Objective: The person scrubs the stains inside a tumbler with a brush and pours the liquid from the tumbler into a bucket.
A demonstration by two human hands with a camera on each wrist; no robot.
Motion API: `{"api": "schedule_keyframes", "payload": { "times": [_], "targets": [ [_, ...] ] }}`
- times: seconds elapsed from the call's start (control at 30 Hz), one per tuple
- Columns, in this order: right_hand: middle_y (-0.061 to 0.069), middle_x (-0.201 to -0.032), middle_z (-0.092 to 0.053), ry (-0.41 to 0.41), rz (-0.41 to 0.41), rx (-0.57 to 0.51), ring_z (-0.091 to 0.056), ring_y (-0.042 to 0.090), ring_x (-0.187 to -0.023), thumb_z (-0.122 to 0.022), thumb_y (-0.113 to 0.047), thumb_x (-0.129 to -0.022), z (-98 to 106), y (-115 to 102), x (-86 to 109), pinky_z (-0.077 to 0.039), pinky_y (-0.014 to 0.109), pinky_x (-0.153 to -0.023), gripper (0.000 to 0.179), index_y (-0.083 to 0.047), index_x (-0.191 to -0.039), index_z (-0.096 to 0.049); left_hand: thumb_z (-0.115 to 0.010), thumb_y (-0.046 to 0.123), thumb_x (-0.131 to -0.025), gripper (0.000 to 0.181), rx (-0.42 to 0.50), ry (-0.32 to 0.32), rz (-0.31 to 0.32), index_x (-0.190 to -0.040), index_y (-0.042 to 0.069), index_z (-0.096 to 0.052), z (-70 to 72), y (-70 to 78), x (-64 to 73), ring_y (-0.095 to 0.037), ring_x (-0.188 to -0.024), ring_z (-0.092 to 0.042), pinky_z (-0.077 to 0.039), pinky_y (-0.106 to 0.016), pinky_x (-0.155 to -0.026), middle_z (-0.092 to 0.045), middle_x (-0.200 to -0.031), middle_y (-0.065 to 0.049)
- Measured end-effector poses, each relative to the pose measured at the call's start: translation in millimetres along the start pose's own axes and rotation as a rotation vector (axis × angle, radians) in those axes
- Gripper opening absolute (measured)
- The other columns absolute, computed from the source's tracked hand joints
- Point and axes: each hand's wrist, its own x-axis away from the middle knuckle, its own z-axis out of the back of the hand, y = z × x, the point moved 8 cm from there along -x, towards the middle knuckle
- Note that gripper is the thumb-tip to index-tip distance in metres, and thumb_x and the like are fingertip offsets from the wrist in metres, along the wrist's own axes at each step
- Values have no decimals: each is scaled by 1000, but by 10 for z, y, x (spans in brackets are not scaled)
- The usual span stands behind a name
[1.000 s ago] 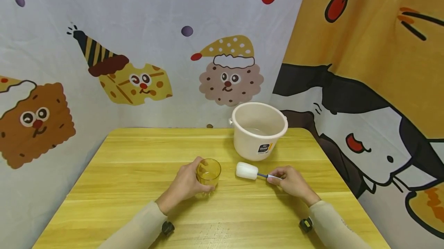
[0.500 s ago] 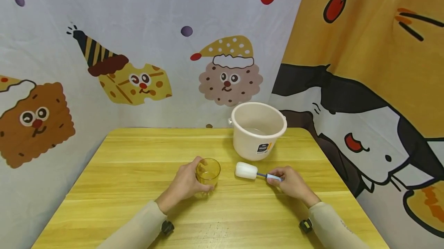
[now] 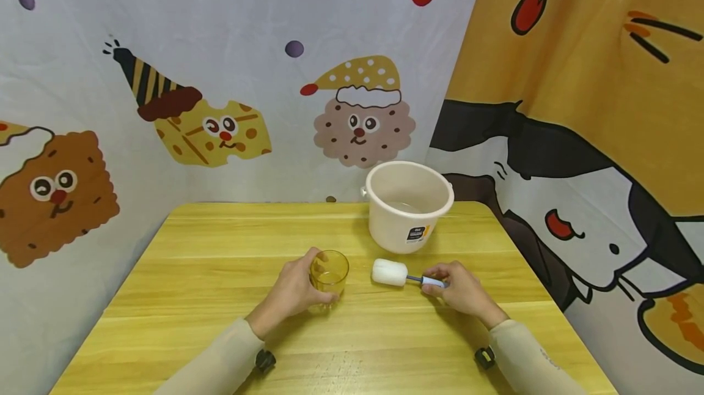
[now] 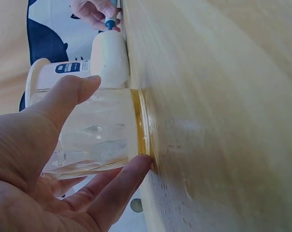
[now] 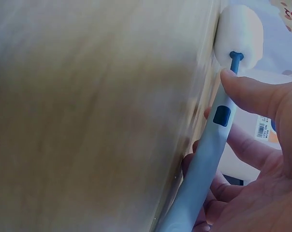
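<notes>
My left hand (image 3: 294, 288) holds an amber drinking glass (image 3: 330, 269) that stands upright on the table, left of centre. In the left wrist view the thumb lies along one side of the faceted glass (image 4: 100, 130) and the fingers along the other. To the right, my right hand (image 3: 459, 288) grips the pale blue handle of a sponge cup brush (image 3: 389, 273). The brush lies low over the table, its white sponge head pointing left at the glass, a short gap between them. In the right wrist view my thumb presses on the upper part of the handle (image 5: 204, 159).
A cream bucket (image 3: 385, 230) with a dark label stands behind the brush, near the table's back edge. The wooden table (image 3: 231, 239) shows small water drops near its front. A cartoon-printed curtain (image 3: 231, 28) hangs behind and at the right side.
The brush has turned slightly in my right hand, showing more of its blue handle, and its sponge head has dipped a little. The left hand and the glass stay in place.
</notes>
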Motion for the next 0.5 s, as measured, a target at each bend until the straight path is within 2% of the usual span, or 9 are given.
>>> {"api": "schedule_keyframes", "payload": {
  "times": [0.33,0.5],
  "targets": [
    [7,-123,-84,7,12,52,-69,22,-106,-95,-32,-100,10,-39,-9,-53,42,-90,30,-18,-126,-88,-115,31,-73,83,5,9,-9,-139,16,-66,14,5,6,-33,-112,-81,-71,-51,-94,-85,-122,-13],
    [7,-122,-83,18,17,77,-69,22,-106,-97,-35,-98,26,-52,-17,-52,43,-89,33,-20,-126,-88,-114,31,-73,84,3,9,-12,-140,16,-66,22,16,5,-33,-112,-81,-71,-51,-95,-85,-122,-13]
  ]
}}
